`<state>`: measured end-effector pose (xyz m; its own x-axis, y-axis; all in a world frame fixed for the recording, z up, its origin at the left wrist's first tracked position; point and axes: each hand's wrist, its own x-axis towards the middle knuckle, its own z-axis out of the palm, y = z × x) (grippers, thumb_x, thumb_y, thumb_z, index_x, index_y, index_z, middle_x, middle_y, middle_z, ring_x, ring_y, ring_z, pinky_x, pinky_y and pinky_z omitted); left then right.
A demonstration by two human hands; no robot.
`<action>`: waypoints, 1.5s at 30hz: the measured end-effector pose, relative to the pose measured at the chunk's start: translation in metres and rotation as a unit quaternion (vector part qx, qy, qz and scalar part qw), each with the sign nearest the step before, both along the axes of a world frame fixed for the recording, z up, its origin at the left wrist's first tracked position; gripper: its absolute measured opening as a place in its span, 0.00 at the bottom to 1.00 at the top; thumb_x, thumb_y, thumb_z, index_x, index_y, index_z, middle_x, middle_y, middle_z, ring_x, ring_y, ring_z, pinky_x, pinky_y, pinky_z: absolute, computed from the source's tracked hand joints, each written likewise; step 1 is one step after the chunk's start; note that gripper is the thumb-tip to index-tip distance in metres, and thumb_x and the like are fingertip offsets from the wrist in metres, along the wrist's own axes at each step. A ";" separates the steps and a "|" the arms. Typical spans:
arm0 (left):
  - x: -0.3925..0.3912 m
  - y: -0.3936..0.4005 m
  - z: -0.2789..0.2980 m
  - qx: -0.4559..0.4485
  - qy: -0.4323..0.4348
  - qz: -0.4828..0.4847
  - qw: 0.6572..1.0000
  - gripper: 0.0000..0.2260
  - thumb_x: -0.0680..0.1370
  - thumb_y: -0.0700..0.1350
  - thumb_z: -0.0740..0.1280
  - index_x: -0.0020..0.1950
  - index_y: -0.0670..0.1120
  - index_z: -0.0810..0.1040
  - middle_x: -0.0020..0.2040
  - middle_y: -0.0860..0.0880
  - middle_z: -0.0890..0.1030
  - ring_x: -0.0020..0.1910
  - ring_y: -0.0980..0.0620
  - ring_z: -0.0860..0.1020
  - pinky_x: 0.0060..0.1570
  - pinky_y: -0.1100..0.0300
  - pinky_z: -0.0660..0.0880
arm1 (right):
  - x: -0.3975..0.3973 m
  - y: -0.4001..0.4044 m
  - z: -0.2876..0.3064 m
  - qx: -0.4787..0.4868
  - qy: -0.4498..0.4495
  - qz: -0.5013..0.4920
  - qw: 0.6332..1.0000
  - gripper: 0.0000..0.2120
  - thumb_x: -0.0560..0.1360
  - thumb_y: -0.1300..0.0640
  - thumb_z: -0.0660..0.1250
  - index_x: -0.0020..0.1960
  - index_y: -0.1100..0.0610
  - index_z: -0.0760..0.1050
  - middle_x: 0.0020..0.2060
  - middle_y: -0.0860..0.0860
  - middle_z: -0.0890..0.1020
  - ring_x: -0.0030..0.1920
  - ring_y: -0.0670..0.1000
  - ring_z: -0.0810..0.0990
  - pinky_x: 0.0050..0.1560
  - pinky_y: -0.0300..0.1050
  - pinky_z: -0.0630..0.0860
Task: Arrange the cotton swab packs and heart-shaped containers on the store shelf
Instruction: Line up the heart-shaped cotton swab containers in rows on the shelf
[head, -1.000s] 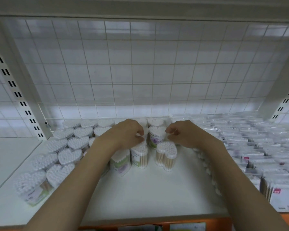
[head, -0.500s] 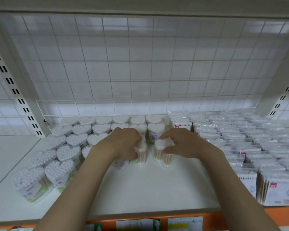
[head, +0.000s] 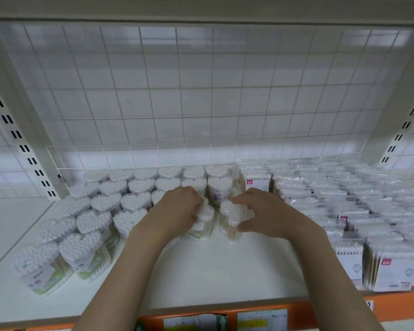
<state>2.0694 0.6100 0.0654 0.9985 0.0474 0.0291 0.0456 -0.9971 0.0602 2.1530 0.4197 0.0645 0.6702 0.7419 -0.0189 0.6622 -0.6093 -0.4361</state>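
Note:
Clear heart-shaped containers full of cotton swabs stand in rows on the left half of the white shelf. My left hand grips one heart container at the front of the middle rows. My right hand grips another heart container right beside it; the two stand close together on the shelf. Flat cotton swab packs in clear wrap fill the right half in several rows.
A white wire grid backs the shelf. Slotted uprights stand at the left and right. An orange price rail with labels runs along the front edge. Bare shelf surface lies in front of my hands.
Both hands drew back from the rear rows toward me and now each holds a heart container. The camera view also tilted up slightly.

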 end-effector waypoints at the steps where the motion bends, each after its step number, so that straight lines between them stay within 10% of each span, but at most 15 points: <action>1: -0.001 -0.001 -0.002 -0.008 -0.011 0.005 1.000 0.15 0.75 0.44 0.66 0.61 0.43 0.76 0.62 0.48 0.73 0.60 0.47 0.71 0.59 0.56 0.68 | -0.001 -0.001 -0.001 0.005 -0.005 -0.019 1.000 0.29 0.71 0.48 0.71 0.69 0.50 0.67 0.56 0.45 0.69 0.59 0.47 0.70 0.53 0.37 0.64; 7: -0.002 -0.011 -0.015 -0.015 -0.071 0.014 0.997 0.12 0.74 0.50 0.68 0.48 0.42 0.76 0.52 0.46 0.76 0.55 0.46 0.72 0.56 0.57 0.68 | -0.011 0.002 -0.006 -0.008 -0.061 -0.065 0.996 0.30 0.70 0.41 0.70 0.67 0.53 0.67 0.56 0.50 0.74 0.58 0.51 0.73 0.52 0.43 0.68; 12: -0.014 -0.009 -0.012 0.033 -0.063 0.013 0.997 0.14 0.74 0.43 0.64 0.60 0.46 0.74 0.60 0.51 0.71 0.60 0.49 0.67 0.54 0.60 0.63 | -0.011 -0.004 -0.002 0.027 -0.038 -0.062 0.997 0.23 0.73 0.58 0.68 0.67 0.56 0.71 0.44 0.46 0.70 0.45 0.46 0.70 0.42 0.35 0.66; 21: -0.022 -0.012 -0.011 0.065 -0.101 0.066 0.991 0.16 0.76 0.46 0.62 0.64 0.51 0.73 0.62 0.53 0.71 0.61 0.49 0.65 0.56 0.58 0.63 | -0.018 0.000 -0.010 0.094 -0.108 -0.094 0.985 0.12 0.73 0.44 0.67 0.44 0.53 0.74 0.33 0.42 0.70 0.36 0.44 0.70 0.38 0.37 0.66; 30: -0.029 0.002 -0.028 -0.012 -0.229 -0.026 0.973 0.24 0.53 0.28 0.72 0.47 0.43 0.83 0.45 0.47 0.83 0.43 0.42 0.81 0.38 0.51 0.78 | -0.015 -0.008 -0.015 0.105 -0.058 0.000 0.993 0.19 0.75 0.63 0.64 0.64 0.52 0.74 0.62 0.46 0.73 0.63 0.44 0.70 0.58 0.26 0.58; 45: -0.014 -0.008 -0.042 -0.010 -0.256 0.005 0.967 0.14 0.52 0.39 0.79 0.30 0.49 0.77 0.33 0.52 0.79 0.32 0.48 0.77 0.29 0.60 0.70 | -0.016 0.017 -0.034 0.140 -0.152 -0.063 0.976 0.18 0.73 0.57 0.70 0.61 0.58 0.76 0.53 0.53 0.75 0.55 0.54 0.73 0.51 0.32 0.60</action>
<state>2.0556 0.6015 0.0231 0.8532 0.0622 0.5178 0.0145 -0.9953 0.0958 2.1372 0.4362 0.0304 0.6993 0.6010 0.3870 0.7147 -0.5789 -0.3926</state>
